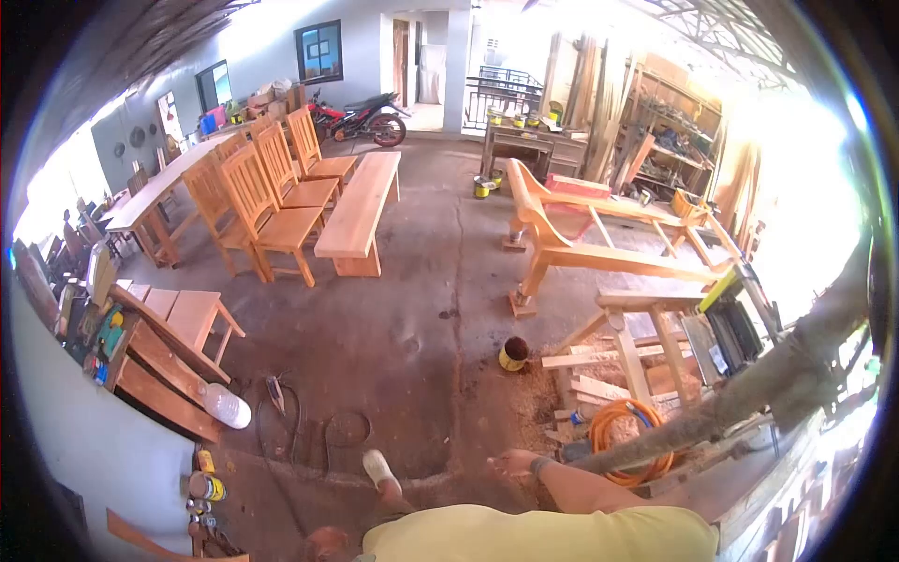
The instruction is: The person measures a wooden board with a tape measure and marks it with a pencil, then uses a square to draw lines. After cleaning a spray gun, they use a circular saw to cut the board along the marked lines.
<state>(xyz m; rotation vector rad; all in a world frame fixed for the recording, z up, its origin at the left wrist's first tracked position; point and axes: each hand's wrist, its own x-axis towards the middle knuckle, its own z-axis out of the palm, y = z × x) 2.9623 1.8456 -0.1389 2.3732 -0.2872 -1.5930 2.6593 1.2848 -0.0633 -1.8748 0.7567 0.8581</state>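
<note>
My right hand [513, 462] hangs at the lower middle, its fingers loosely stretched with nothing visible in them. Near it, a yellow can [513, 354] with dark contents stands on the floor. The coiled orange hose [626, 440] lies to the right, close to my forearm. At the bottom edge my left hand [328, 543] shows as a small, partly cut-off shape beside my yellow shirt; its fingers cannot be made out. A light-coloured shoe [381, 468] on my foot is between the two hands.
Wooden chairs [272, 215] and a long bench [361, 220] stand ahead to the left. A wooden frame [618, 258] is on the right, above offcuts and sawdust. A dark cable [298, 421] curls on the floor near a plastic bottle [227, 405]. A motorcycle [365, 120] is parked behind.
</note>
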